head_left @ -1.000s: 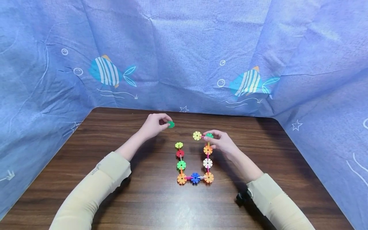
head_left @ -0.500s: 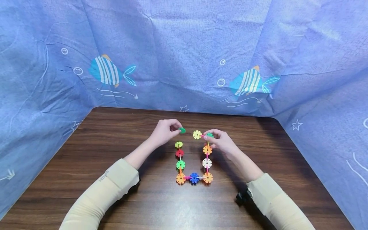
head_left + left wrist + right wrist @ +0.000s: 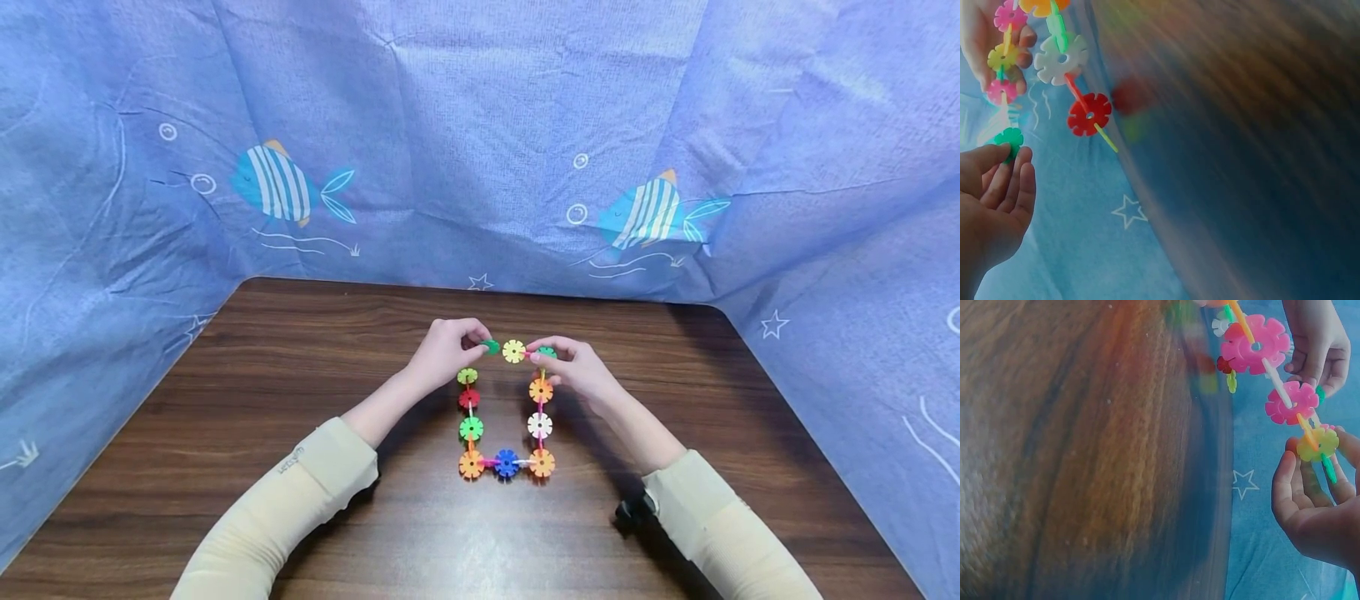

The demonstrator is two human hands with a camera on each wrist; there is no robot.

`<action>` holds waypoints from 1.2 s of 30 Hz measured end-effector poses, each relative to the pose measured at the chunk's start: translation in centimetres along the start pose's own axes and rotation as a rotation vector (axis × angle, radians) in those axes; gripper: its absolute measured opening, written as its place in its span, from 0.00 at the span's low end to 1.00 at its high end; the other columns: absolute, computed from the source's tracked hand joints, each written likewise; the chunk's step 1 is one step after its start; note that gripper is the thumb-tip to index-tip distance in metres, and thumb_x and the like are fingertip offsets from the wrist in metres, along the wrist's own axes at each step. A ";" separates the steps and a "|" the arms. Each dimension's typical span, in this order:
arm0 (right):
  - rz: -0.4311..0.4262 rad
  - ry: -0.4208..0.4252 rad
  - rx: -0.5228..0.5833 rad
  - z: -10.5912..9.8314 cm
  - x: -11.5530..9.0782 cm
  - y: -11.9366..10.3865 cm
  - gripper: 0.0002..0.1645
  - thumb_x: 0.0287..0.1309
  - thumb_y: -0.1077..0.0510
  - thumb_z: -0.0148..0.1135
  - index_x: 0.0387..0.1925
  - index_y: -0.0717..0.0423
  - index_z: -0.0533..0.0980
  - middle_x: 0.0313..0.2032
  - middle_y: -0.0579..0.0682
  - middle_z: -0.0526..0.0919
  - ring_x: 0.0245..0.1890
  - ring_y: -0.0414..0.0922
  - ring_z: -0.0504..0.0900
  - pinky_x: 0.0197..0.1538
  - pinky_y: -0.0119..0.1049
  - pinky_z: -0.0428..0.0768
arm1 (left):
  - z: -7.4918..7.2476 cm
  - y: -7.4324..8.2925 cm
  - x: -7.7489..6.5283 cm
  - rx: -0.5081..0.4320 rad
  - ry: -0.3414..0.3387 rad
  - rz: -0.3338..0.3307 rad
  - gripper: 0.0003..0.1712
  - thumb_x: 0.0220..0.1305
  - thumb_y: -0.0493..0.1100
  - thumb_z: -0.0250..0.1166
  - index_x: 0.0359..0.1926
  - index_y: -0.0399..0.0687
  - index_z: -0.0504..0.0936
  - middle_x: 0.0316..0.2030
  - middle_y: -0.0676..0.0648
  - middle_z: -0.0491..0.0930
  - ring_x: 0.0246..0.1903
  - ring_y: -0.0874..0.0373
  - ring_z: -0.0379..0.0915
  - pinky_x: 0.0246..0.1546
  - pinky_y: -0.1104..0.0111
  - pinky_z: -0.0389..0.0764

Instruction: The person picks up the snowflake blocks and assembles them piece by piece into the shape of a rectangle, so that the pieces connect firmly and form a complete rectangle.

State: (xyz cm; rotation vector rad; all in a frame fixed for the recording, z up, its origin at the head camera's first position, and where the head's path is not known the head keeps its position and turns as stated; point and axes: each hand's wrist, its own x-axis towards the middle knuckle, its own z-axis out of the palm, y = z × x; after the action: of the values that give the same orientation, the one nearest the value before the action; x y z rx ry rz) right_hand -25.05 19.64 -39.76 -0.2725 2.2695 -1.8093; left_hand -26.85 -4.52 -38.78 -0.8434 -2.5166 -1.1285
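A chain of notched plastic snowflake discs forms a square-cornered U in the head view, with a blue disc [image 3: 506, 464] in its near side. My left hand [image 3: 444, 353] pinches a loose green snowflake disc [image 3: 491, 347] between thumb and fingers. Very close to it is the yellow disc [image 3: 513, 351] at the chain's far end; whether they touch I cannot tell. My right hand [image 3: 576, 371] grips the far right corner of the chain around a green disc [image 3: 546, 354]. In the right wrist view, that hand's fingers hold a yellow disc [image 3: 1317, 445].
The chain's left side ends in a yellow-green disc [image 3: 467, 376], beneath the left hand. Brown wooden table [image 3: 480, 533] lies under everything. A blue cloth [image 3: 480, 167] with fish prints hangs behind and beside it. Something small and black [image 3: 636, 511] is at the right wrist.
My left hand has moved right and slightly nearer, bringing the green disc close to the yellow one. The right hand has stayed almost still on the chain.
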 end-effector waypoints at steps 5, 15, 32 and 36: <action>0.004 -0.003 0.000 0.0 0.1 0.0 0.22 0.59 0.52 0.64 0.51 0.60 0.77 0.50 0.67 0.77 0.43 0.61 0.80 0.32 0.31 0.80 | 0.2 0.3 0.2 0.039 0.000 0.034 0.02 0.56 0.35 0.66 0.32 0.44 0.84 0.26 0.51 0.83 0.25 0.64 0.75 0.28 0.74 0.76; 0.019 -0.005 -0.029 0.1 -0.2 -0.2 0.21 0.58 0.50 0.64 0.49 0.57 0.78 0.44 0.50 0.82 0.45 0.56 0.77 0.33 0.31 0.79 | 0.5 0.5 0.1 0.108 -0.006 0.069 0.03 0.56 0.34 0.67 0.32 0.46 0.85 0.25 0.53 0.82 0.24 0.66 0.73 0.27 0.74 0.75; -0.280 0.144 -0.460 1.8 0.2 -0.1 0.22 0.44 0.57 0.75 0.45 0.52 0.81 0.36 0.49 0.86 0.35 0.42 0.83 0.39 0.35 0.79 | 1.2 0.6 0.0 0.074 -0.001 0.098 0.03 0.55 0.35 0.69 0.30 0.48 0.86 0.25 0.52 0.83 0.23 0.66 0.73 0.26 0.75 0.74; -0.356 0.192 -0.573 2.2 0.3 -0.1 0.23 0.39 0.59 0.77 0.43 0.53 0.82 0.34 0.49 0.86 0.36 0.44 0.84 0.41 0.40 0.80 | 1.3 0.5 0.0 0.097 -0.015 0.095 0.03 0.55 0.36 0.68 0.29 0.49 0.87 0.25 0.52 0.84 0.23 0.67 0.73 0.26 0.76 0.74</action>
State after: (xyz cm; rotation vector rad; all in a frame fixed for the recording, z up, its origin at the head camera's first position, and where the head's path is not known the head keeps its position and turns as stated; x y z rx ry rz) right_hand -24.72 17.47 -40.19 -0.6573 3.0031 -1.3114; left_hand -26.52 -3.29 -39.31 -0.9376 -2.4916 -0.9656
